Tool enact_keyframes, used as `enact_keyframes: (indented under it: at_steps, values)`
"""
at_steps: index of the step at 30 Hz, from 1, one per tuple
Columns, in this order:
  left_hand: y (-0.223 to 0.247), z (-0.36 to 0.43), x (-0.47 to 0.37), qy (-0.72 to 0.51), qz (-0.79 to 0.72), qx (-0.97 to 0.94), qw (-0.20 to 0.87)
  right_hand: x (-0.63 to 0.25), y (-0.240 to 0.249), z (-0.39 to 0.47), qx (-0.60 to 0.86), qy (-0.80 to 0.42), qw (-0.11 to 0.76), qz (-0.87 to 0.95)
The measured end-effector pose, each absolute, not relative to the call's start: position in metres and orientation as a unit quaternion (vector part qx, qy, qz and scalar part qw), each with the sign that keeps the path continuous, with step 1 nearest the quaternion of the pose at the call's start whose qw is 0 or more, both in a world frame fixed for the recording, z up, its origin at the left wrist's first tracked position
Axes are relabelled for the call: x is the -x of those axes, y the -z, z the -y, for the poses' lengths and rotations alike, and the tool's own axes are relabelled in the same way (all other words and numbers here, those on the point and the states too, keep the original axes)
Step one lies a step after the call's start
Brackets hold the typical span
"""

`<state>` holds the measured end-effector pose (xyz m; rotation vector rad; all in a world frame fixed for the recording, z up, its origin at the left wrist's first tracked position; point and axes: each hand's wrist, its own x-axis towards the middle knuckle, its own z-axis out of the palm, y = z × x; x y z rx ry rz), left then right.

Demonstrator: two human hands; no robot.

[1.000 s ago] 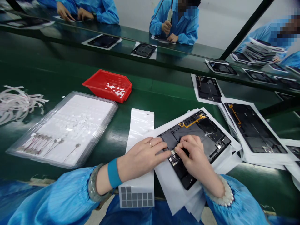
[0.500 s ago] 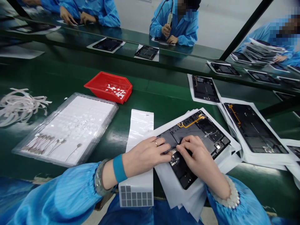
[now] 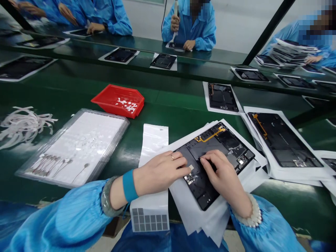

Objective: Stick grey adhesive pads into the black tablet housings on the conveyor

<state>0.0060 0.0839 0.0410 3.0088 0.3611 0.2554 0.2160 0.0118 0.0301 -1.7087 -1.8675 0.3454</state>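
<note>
An opened black tablet housing (image 3: pixel 232 143) lies tilted on white sheets in front of me, with an orange flex cable (image 3: pixel 210 138) along its far edge. My left hand (image 3: pixel 160 173) rests over its left side, fingers loosely bent and slightly apart. One fingertip touches the housing beside a small pale rectangular piece (image 3: pixel 191 168) and a little circuit board (image 3: pixel 190 178). Over the middle of the housing, my right hand (image 3: pixel 223 175) is closed, thumb and forefinger pinched together. Whatever might be between those fingertips is hidden.
A sticker sheet (image 3: pixel 150 220) with grey squares lies under my left wrist. Left are a clear tray (image 3: pixel 105 154) with small wired parts, a red bin (image 3: pixel 105 96) and curled strips (image 3: pixel 26 124). More housings (image 3: pixel 286 143) lie right. Co-workers in blue sit beyond the raised shelf.
My left fingertips have drawn back slightly left, baring more of the small board. My right hand stays pinched over the housing. Across the table, a person's hand-held tool has come down.
</note>
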Motion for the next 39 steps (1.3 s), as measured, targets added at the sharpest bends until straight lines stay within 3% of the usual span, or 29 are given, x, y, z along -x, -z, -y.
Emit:
enact_keyframes:
  at_steps: [29,39]
  values:
    - [-0.050,-0.088,-0.015,-0.076,-0.123,-0.984,0.101,-0.215,-0.027,-0.011,0.627,-0.124,0.312,0.703]
    - [-0.046,-0.096,-0.009,-0.071,-0.134,-0.987,0.055,-0.216,-0.026,-0.011,0.629,-0.120,0.312,0.702]
